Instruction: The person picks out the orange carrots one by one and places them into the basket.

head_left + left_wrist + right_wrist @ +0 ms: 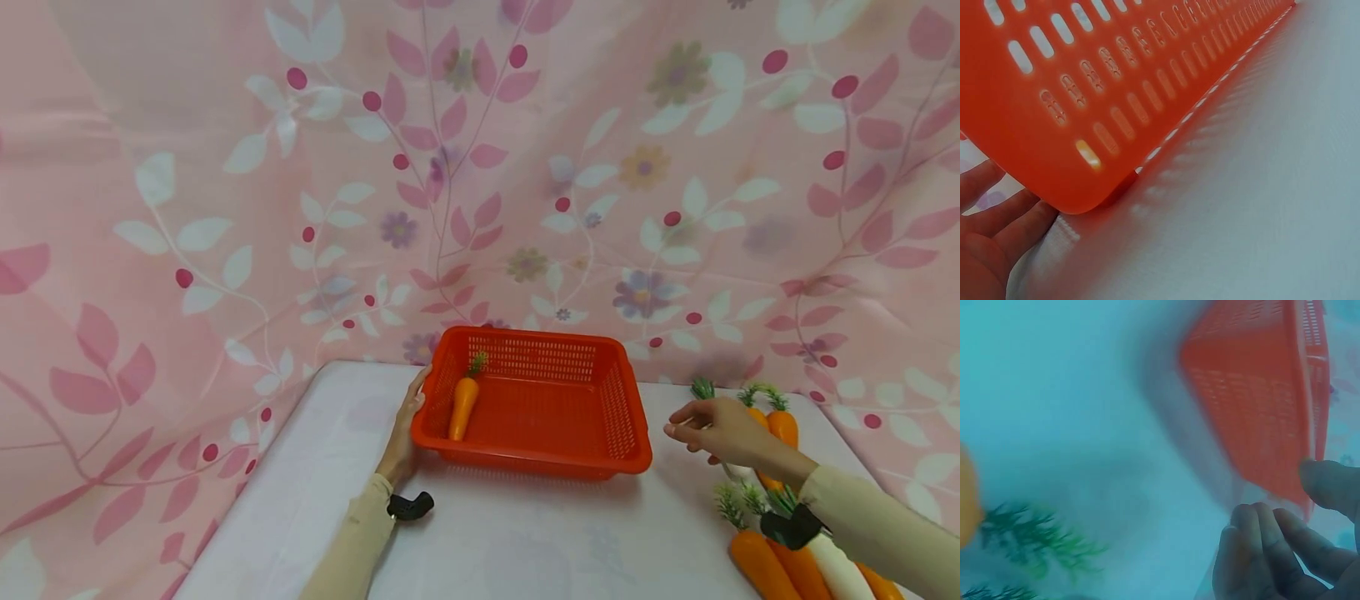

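An orange-red plastic basket [532,458] with slotted walls stands on the table. Inside, toward its left end, lies one carrot [465,404] with a green top. My left hand [406,429] rests along the basket's left wall. In the left wrist view its fingers [1019,215] extend against the outside of the basket's corner. Between the basket's right end and the vegetables hovers my right hand [723,433], fingers loosely bent. In the right wrist view, thumb and fingers [1272,556] are apart, with nothing between them, and the basket [1254,394] is just beyond.
Under and behind my right forearm lie more carrots [783,427] and a white radish [838,567]. Nearer the front right are several carrots [761,567] with leafy tops. A pink floral cloth [525,167] hangs behind the white-covered table [510,533].
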Motion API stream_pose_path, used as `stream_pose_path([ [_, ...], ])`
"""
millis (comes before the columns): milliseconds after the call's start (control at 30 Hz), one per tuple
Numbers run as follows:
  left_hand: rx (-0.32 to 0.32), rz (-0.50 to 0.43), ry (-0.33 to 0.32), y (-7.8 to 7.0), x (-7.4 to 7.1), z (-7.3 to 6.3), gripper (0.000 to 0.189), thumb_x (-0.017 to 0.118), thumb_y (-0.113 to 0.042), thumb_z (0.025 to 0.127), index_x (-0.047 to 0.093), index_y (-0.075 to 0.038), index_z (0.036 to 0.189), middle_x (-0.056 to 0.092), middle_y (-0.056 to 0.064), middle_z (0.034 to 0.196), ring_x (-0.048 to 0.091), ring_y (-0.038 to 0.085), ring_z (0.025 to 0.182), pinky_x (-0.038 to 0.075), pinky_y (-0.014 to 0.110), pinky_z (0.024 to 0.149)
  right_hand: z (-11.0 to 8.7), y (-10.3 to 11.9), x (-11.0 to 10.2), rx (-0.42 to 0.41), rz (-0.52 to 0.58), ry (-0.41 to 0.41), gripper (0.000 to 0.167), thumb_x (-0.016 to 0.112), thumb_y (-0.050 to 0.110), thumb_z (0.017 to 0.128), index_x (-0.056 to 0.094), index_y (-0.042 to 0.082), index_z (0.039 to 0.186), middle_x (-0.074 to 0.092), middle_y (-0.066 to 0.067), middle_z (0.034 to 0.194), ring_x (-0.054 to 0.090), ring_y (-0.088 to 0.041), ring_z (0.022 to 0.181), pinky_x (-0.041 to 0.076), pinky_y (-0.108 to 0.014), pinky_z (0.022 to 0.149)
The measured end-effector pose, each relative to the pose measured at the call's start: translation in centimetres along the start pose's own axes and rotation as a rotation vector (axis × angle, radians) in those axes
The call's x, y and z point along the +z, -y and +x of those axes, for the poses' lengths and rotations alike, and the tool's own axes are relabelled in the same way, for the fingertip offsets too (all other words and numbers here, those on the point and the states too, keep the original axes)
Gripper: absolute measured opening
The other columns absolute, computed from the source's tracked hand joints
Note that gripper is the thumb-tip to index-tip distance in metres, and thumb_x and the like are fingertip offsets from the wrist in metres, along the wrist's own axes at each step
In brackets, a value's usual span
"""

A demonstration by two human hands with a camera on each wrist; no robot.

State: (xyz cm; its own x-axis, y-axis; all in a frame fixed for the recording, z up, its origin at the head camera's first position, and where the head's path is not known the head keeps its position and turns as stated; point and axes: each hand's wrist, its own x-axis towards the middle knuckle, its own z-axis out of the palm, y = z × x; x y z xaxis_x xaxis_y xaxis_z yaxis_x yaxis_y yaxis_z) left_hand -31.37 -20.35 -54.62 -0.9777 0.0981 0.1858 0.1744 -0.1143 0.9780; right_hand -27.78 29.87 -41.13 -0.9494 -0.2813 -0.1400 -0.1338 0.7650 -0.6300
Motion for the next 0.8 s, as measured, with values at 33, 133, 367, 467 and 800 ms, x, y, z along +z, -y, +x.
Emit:
stream_pose_path([
  [33,0.000,0.000,-0.001,0.0,0.0,0.0,0.054,0.034,-0.048,0.112,0.029,-0.042,0.166,0.025,-0.010,0.173,0.027,0.032,0.161,0.027,0.061,0.129,-0.3,-0.4,-0.1,0.023,-0.006,0.003,0.048,0.074,0.038,0.099,0.071,-0.001,0.126,0.076,-0.004,0.097,0.066,-0.018,0.075,0.062,-0.034,0.059],
  [133,-0.001,-0.003,0.001,-0.1,0.0,0.0,0.054,0.034,-0.048,0.112,0.029,-0.043,0.166,0.025,-0.011,0.174,0.027,0.031,0.161,0.028,0.060,0.129,-1.3,-1.6,-0.3,0.050,-0.039,0.012,0.048,0.077,0.038,0.097,0.072,-0.003,0.123,0.075,-0.005,0.093,0.064,-0.021,0.070,0.059,-0.032,0.055],
  [367,-0.008,-0.002,-0.006,-0.1,0.1,-0.1,0.056,0.034,-0.049,0.112,0.028,-0.040,0.167,0.023,-0.008,0.175,0.026,0.034,0.162,0.028,0.062,0.128,-3.8,-4.1,-0.8,0.119,-0.097,0.074,0.043,0.077,0.041,0.095,0.074,0.002,0.113,0.073,-0.002,0.084,0.062,-0.018,0.066,0.057,-0.031,0.054],
  [467,-0.016,0.000,-0.014,-0.2,0.2,-0.1,0.056,0.034,-0.049,0.111,0.029,-0.042,0.166,0.023,-0.008,0.175,0.026,0.033,0.161,0.029,0.061,0.127,-5.1,-5.3,-0.9,0.106,-0.085,0.100,0.035,0.075,0.038,0.097,0.075,0.005,0.110,0.067,-0.001,0.075,0.055,-0.014,0.056,0.051,-0.026,0.050],
  [800,-0.039,-0.015,-0.015,-0.4,0.3,-0.2,0.054,0.034,-0.049,0.111,0.030,-0.044,0.165,0.024,-0.010,0.173,0.028,0.033,0.160,0.033,0.061,0.126,-8.1,-7.4,-0.8,0.142,-0.068,0.197,0.022,0.073,0.036,0.099,0.075,0.014,0.101,0.065,0.002,0.076,0.054,-0.011,0.058,0.052,-0.023,0.048],
])
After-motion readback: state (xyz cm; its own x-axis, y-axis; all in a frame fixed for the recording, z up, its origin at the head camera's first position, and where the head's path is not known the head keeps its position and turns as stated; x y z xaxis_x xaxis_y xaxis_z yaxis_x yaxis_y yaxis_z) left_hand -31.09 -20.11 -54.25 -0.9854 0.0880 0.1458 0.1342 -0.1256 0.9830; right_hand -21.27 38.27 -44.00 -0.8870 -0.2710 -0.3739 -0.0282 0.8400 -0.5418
